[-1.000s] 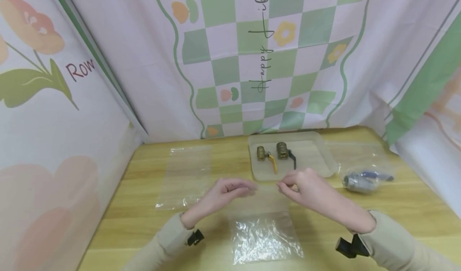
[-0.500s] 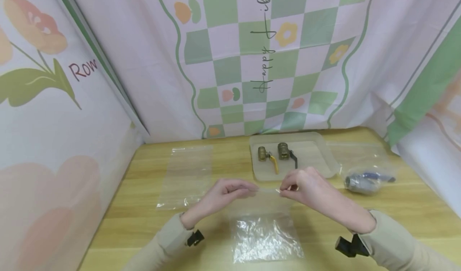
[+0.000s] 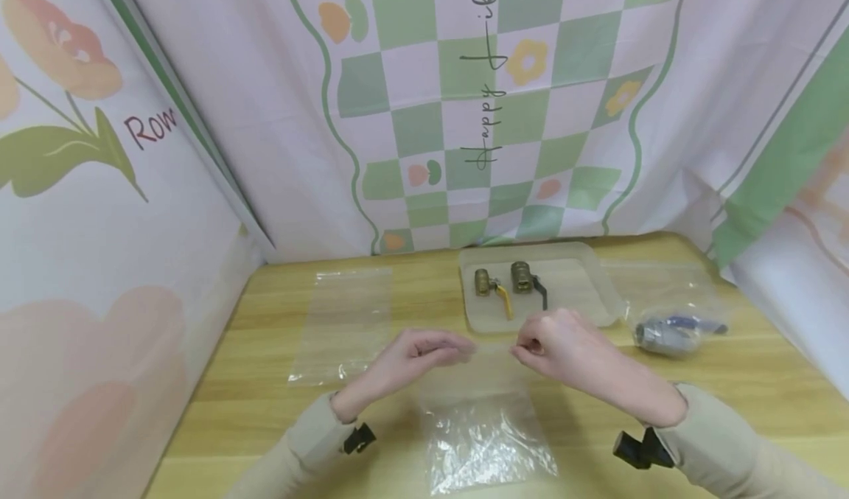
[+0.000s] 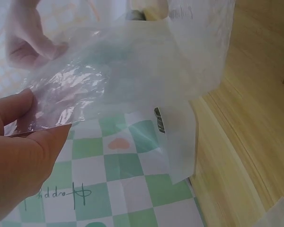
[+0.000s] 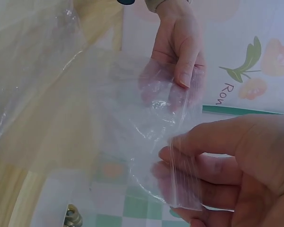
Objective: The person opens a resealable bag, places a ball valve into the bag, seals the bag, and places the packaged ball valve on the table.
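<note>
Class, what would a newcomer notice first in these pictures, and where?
The green-and-white checkered fabric curtain probably catches the eye first, hanging behind the pale wooden table. Nearer, the left hand and right hand pinch a clear plastic bag near its top edge. Beyond them, a yellow-levered brass valve and a black-levered brass valve lie in a translucent rectangular tray.

Soft, even light fills the head view; glare flecks the clear zip-lock bag [image 3: 491, 451] at six o'clock, and faint shadow dims the desk [image 3: 584, 440] at five. The right-wrist view looks darker, greyer.
</note>
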The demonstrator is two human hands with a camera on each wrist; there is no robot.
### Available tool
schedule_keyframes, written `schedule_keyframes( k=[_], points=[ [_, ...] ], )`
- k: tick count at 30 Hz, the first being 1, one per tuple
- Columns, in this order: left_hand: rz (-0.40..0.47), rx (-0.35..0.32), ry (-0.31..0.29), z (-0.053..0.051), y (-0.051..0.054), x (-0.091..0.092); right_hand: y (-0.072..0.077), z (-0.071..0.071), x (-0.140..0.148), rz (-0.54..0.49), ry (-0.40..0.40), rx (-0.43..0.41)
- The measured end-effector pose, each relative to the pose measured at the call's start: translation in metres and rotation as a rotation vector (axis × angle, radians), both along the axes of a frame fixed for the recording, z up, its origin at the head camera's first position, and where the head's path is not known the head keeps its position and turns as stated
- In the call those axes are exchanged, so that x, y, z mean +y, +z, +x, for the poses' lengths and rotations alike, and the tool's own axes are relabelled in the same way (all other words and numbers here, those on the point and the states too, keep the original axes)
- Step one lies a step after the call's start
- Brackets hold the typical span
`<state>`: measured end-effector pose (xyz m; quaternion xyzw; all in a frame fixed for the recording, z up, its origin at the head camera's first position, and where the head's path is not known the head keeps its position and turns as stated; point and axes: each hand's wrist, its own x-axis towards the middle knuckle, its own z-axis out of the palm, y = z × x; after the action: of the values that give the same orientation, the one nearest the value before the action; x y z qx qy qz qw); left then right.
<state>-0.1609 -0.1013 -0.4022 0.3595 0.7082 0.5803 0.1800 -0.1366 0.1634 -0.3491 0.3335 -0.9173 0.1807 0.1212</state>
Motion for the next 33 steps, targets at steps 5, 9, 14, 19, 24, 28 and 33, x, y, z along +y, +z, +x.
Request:
schedule_keyframes(
  k=[5,9,14,19,24,28,33],
  points=[
    [0.000,-0.012,-0.004,0.0008,0.0006,0.0007,-0.0003,0.0001,-0.0014,-0.016,-0.009,-0.026],
    [-0.009,0.001,-0.008,0.0012,0.0012,0.0017,-0.0002,0.0000,-0.0005,-0.026,0.002,-0.035],
    [-0.014,0.027,-0.010,0.0012,0.0008,0.0029,0.0000,-0.0006,0.0005,-0.032,0.024,-0.031],
    [-0.007,0.030,-0.013,0.0012,0.0001,0.0029,0.0007,-0.0007,0.0009,-0.007,0.026,-0.030],
    [-0.015,0.029,-0.002,0.0005,-0.0013,0.0008,0.0005,-0.0024,0.0028,-0.015,0.039,-0.051],
    [-0.040,0.025,0.029,-0.0009,-0.0038,-0.0029,0.0017,-0.0039,0.0053,-0.026,0.058,-0.065],
    [-0.033,0.006,0.029,-0.0017,-0.0050,-0.0062,0.0046,-0.0027,0.0052,-0.018,0.049,-0.145]
  ],
)
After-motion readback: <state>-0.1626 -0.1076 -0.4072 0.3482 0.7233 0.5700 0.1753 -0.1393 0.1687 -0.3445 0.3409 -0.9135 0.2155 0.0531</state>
